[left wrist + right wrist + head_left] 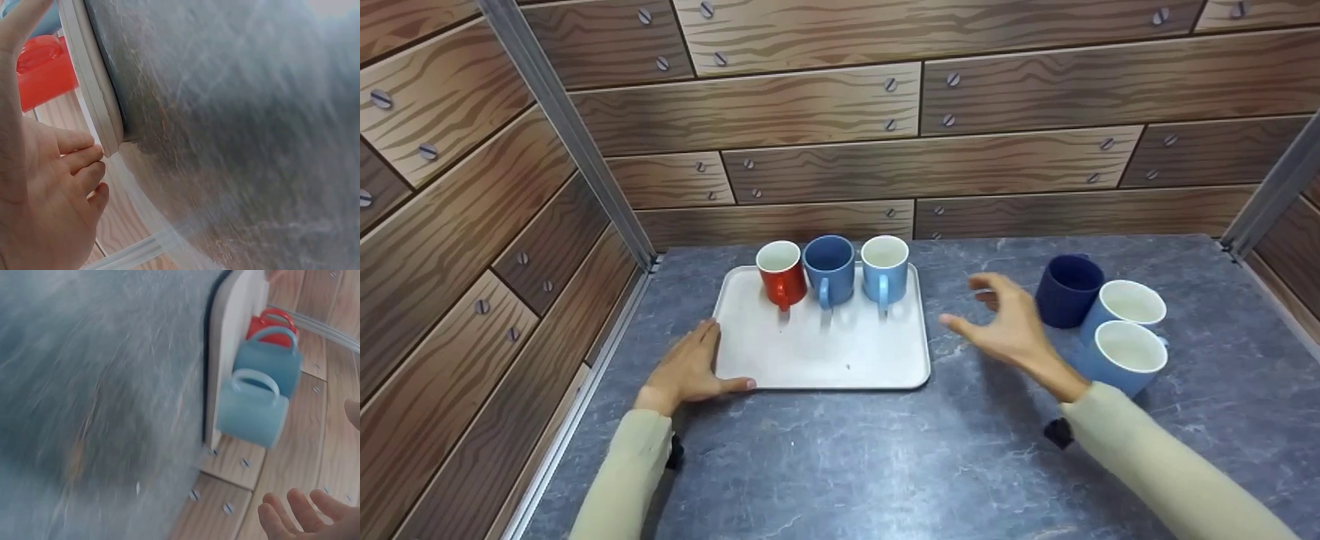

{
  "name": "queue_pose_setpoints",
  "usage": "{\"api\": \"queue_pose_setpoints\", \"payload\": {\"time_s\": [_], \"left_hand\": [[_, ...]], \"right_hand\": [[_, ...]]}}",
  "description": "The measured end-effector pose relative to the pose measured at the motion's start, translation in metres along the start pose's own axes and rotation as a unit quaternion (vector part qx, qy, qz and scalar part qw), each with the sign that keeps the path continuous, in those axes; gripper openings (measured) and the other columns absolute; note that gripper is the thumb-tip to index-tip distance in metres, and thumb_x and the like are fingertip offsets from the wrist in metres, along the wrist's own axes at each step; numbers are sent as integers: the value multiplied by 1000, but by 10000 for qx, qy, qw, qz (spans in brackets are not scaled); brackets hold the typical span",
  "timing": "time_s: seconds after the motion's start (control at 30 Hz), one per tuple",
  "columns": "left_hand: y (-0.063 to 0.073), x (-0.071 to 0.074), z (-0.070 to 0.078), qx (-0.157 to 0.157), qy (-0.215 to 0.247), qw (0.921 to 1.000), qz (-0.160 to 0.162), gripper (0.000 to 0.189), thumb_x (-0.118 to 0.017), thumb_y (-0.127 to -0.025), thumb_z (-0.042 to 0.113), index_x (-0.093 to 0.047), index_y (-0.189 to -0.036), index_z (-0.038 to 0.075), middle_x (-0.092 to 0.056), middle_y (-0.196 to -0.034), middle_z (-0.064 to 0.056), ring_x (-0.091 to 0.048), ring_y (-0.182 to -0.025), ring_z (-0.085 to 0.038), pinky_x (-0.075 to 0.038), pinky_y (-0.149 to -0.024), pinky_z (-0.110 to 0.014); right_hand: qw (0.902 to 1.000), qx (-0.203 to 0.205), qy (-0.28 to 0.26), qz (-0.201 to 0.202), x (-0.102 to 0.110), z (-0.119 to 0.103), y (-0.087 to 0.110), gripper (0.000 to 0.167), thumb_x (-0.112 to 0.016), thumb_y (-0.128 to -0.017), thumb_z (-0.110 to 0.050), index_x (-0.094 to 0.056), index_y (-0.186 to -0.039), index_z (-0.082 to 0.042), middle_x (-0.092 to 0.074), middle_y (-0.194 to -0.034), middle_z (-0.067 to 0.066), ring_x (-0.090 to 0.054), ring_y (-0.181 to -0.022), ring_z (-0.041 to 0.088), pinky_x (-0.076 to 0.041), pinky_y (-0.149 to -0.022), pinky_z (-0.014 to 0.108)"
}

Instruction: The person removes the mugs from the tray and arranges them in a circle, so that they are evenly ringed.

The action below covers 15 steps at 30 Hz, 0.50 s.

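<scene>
The left hand, fingers extended, gripping nothing, touches the near-left corner of a tray toward the far edge of the surface, bearing a red mug, blue mug and light blue mug; the right hand, fingers parted, empty, hovers between tray and three other mugs nearer the surface's right edge

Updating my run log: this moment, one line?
left hand: touching tray; right hand: empty; on tray: three mugs; right of tray: three more mugs

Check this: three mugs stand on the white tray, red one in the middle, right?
No: the head view shows the red mug at the left end and a medium-blue mug in the middle. All three do stand on the white tray.
</scene>
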<state>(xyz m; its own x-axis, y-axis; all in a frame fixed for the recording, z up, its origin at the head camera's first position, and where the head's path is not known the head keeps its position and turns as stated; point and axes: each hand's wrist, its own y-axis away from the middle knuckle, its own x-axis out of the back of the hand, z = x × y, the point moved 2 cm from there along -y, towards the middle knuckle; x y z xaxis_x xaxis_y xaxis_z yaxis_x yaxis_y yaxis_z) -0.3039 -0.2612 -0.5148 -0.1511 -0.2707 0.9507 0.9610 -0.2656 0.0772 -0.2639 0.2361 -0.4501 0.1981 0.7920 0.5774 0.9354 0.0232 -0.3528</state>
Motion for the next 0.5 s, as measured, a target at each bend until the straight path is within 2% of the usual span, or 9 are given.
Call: {"api": "queue_pose_setpoints", "payload": {"time_s": [0.23,0.5], "left_hand": [[0,0,0,79,19,10000,-53,144,-73,-70,91,-24,-167,-4,-23,-174,-27,-22,-162,-47,-21,-133,-61],[0,0,-1,100,2,9999,-59,145,-72,-70,92,-24,-167,-5,-23,-175,-27,-22,-162,-47,-21,-133,-60]], "right_hand": [[9993,-231,-196,-232,-44,-2,-20,73,-93,-83,-30,-61,-137,6,-66,-135,29,-68,-122,49,-56,-108,57],[9975,-464,-501,-162,-83,-11,-39,66,-91,-84,-25,-63,-135,7,-68,-131,29,-70,-118,47,-58,-105,55]]}}
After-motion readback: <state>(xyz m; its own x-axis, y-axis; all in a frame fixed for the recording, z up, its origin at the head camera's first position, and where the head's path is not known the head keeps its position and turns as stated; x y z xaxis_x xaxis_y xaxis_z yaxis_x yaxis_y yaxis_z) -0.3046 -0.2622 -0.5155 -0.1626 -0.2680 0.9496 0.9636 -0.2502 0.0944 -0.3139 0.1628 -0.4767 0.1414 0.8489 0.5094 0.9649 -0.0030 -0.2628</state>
